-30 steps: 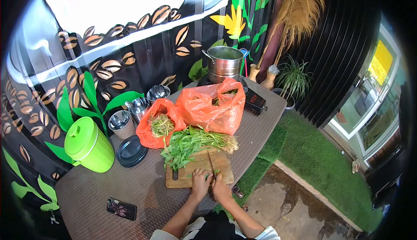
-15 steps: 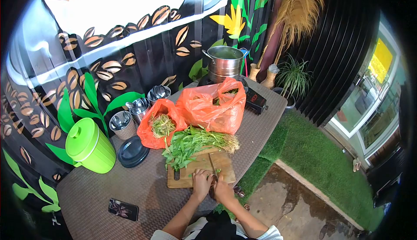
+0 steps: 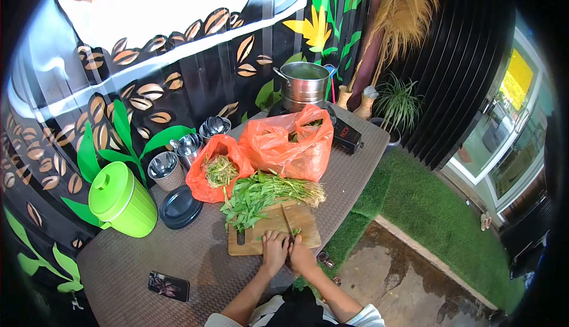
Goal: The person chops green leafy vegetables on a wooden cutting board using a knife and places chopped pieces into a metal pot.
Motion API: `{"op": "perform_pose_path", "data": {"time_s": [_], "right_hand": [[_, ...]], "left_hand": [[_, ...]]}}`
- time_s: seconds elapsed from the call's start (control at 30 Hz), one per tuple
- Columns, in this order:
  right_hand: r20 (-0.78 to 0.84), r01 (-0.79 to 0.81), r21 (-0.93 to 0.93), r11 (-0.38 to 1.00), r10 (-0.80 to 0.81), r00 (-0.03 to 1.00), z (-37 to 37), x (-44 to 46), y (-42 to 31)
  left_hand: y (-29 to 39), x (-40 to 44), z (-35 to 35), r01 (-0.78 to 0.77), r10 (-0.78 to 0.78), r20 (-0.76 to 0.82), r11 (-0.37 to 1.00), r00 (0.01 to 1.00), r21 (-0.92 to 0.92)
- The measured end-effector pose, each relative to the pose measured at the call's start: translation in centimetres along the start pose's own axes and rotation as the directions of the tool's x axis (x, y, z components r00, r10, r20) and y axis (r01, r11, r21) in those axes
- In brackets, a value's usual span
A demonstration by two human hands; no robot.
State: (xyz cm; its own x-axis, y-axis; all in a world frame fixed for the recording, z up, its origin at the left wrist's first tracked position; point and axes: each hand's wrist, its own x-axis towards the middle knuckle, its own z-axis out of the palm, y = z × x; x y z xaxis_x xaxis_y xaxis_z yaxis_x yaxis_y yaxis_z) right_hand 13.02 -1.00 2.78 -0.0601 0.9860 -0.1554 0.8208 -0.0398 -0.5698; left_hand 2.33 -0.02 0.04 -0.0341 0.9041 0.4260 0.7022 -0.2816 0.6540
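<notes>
On the wooden cutting board [image 3: 255,245], my right hand [image 3: 301,257] is closed round the handle of a knife [image 3: 287,218], whose blade points away from me. My left hand [image 3: 275,250] rests at the board's near edge, right beside the knife, its fingers curled; what they hold, if anything, is hidden. A small green piece [image 3: 297,231] lies by the blade. A bunch of leafy greens [image 3: 249,199] with roots at its right end lies across the board's far edge.
Behind the greens stand a small orange bag [image 3: 198,179] with stems and a larger orange bag [image 3: 284,149]. Around them are a pot [image 3: 305,90], cutlery cups [image 3: 188,147], black plates [image 3: 180,206], a green jug [image 3: 124,199] and a phone [image 3: 169,286].
The knife and my right hand shift slightly against the board, with the blade's angle changing a little. My left hand stays at nearly the same place. The whole view shifts slightly.
</notes>
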Motion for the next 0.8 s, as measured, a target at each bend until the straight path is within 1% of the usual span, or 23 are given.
{"op": "perform_pose_path", "data": {"time_s": [0.03,0.1,0.13,0.2,0.23,0.3,0.37,0.43,0.5,0.53,0.57,0.63,0.7,0.73,0.8], "right_hand": [[0.001,-0.001,0.003,1.000,0.001,1.000,0.0,-0.2,0.3],[-0.028,0.069,-0.034,0.997,-0.070,0.997,-0.5,-0.7,0.3],[-0.029,0.071,-0.032,0.997,-0.072,0.997,-0.7,-1.3,-0.3],[0.050,-0.063,-0.093,0.994,0.068,0.996,-0.8,-2.5,-1.7],[0.022,-0.042,-0.050,0.998,0.043,0.999,-0.5,-2.1,-1.5],[0.022,-0.027,-0.044,0.999,0.028,0.999,-0.8,-1.0,-1.1],[0.019,0.025,0.003,1.000,-0.025,1.000,-0.4,0.3,0.3],[0.015,0.047,-0.008,0.999,-0.047,0.999,-1.1,-0.4,0.2],[0.013,0.070,-0.020,0.997,-0.070,0.997,-1.2,-1.2,-0.5],[0.027,0.007,-0.058,0.998,-0.005,1.000,-0.7,-1.6,-1.1],[0.039,-0.058,-0.095,0.994,0.062,0.997,-0.5,-1.9,-1.3],[0.034,-0.034,-0.069,0.997,0.037,0.999,-0.3,-1.2,-0.9],[0.030,-0.010,-0.036,0.999,0.011,0.999,-0.1,-0.5,-0.3],[0.044,0.014,-0.025,1.000,-0.012,0.999,-0.4,-0.2,0.1],[0.057,0.045,-0.016,0.999,-0.044,0.997,-0.5,-0.3,0.0]], "left_hand": [[0.1,-0.2,-0.1,0.000,0.000,0.002,1.000,1.000,0.002],[0.3,-0.1,-0.2,0.003,-0.003,-0.022,1.000,1.000,-0.026],[0.0,-0.2,0.0,0.002,-0.002,-0.023,1.000,1.000,-0.024],[-0.3,-0.3,0.3,0.041,-0.044,-0.056,0.998,0.997,-0.051],[-0.2,-0.2,0.3,0.044,-0.047,-0.055,0.998,0.997,-0.055],[0.1,-0.1,0.3,0.111,-0.118,-0.064,0.988,0.991,-0.107],[-0.3,-0.2,0.4,0.103,-0.109,-0.049,0.988,0.993,-0.112],[-0.4,-0.1,0.2,0.101,-0.106,-0.043,0.988,0.993,-0.115],[-0.3,0.0,0.2,0.213,-0.220,-0.001,0.944,0.975,-0.251],[-0.5,0.0,0.3,0.215,-0.223,-0.002,0.944,0.975,-0.252],[-0.6,0.1,0.4,0.204,-0.209,0.014,0.937,0.978,-0.282],[-0.6,0.1,0.3,0.193,-0.193,0.031,0.929,0.981,-0.315],[-0.5,-0.1,-0.2,0.072,-0.072,0.006,0.983,0.997,-0.169],[-0.3,-0.2,-0.4,0.070,-0.070,0.008,0.983,0.998,-0.167],[-0.1,-0.2,-0.7,0.011,-0.013,-0.023,0.994,1.000,-0.108]]}}
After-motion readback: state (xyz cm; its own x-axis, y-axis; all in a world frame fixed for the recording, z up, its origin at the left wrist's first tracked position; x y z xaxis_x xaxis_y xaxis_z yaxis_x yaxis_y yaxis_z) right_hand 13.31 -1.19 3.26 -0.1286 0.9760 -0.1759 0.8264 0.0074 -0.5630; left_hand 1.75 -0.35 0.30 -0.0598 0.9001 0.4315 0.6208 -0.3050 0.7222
